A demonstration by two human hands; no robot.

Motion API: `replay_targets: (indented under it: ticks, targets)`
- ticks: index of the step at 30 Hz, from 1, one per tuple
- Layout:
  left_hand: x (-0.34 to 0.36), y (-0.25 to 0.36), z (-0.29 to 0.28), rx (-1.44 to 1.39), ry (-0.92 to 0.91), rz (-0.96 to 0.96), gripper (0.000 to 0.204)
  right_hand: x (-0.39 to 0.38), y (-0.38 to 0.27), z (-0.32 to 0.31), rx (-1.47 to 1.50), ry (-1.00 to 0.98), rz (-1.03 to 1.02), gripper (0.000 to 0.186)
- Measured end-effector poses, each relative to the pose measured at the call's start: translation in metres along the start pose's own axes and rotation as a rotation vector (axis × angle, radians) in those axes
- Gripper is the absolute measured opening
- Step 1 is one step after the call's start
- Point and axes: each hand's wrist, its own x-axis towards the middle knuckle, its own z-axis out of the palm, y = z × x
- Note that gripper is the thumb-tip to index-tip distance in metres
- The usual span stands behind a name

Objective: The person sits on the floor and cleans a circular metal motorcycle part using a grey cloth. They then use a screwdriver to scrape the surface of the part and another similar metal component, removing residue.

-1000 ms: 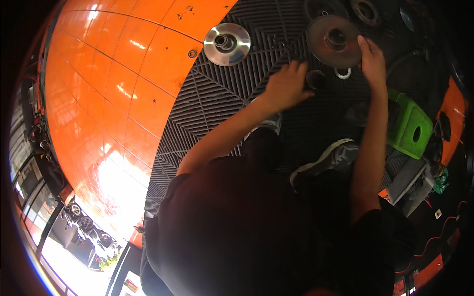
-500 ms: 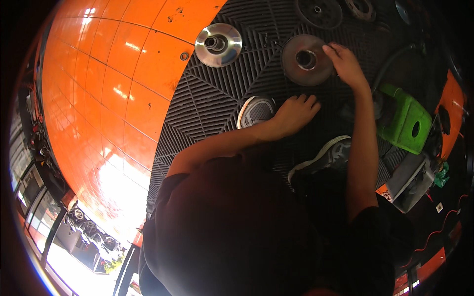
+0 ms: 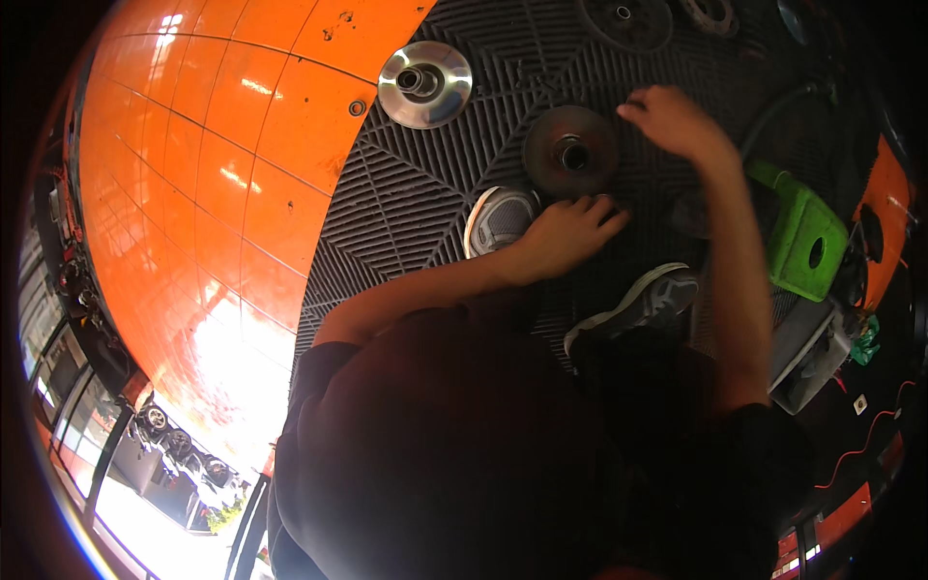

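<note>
A dull, brownish metal pulley disc (image 3: 543, 159) with a raised hollow hub lies on the black ribbed mat, a little ahead of my shoes. At its near edge is my left hand (image 3: 575, 235), fingers loosely bent and apart; I cannot tell whether they touch the rim. My right hand (image 3: 672, 121) hovers to the right of the disc, off it, with its fingers slightly bent and nothing seen in them. A shiny silver pulley disc (image 3: 447, 101) with a similar hub lies farther left, beside the orange floor.
A dark round part (image 3: 643, 24) and a metal ring (image 3: 710, 16) lie at the far edge. To the right stand a green plastic container (image 3: 802, 246) and a grey bin (image 3: 812, 358). A small ring (image 3: 357, 107) rests on orange tiles (image 3: 251, 145). My shoes (image 3: 498, 222) are close by.
The dull disc has moved nearer to me and slightly left, toward my left hand. My right hand has come off its rim and shifted slightly right. My left hand has shifted slightly left.
</note>
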Motion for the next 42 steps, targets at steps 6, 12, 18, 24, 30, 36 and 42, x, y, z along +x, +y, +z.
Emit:
replay_targets:
  ticks: [6,12,18,24,30,36,42]
  targets:
    - [0.000,0.003,-0.028,-0.201,0.055,0.093,0.040,-0.056,0.034,-0.043,-0.494,-0.204,-0.109,0.032]
    - [0.022,-0.001,-0.026,-0.358,-0.024,0.220,0.031,-0.165,0.125,-0.018,-0.585,-0.144,-0.219,0.035]
    - [0.050,0.007,-0.044,-0.598,-0.136,0.089,0.037,-0.187,0.116,-0.032,-0.221,-0.098,-0.024,0.041]
    - [0.087,0.028,-0.083,-0.969,-0.249,-0.297,0.066,-0.182,0.065,-0.052,0.379,0.134,0.131,0.056]
    - [0.100,0.040,-0.057,-1.119,0.071,-0.230,0.061,-0.173,0.036,-0.054,0.622,0.159,0.125,0.049]
    - [0.095,0.037,-0.063,-1.454,-0.042,-0.446,0.059,-0.168,0.056,-0.043,0.192,0.176,-0.248,0.044]
    - [0.088,0.037,-0.060,-1.562,-0.086,-0.525,0.059,-0.166,0.070,-0.037,0.201,0.211,-0.381,0.041]
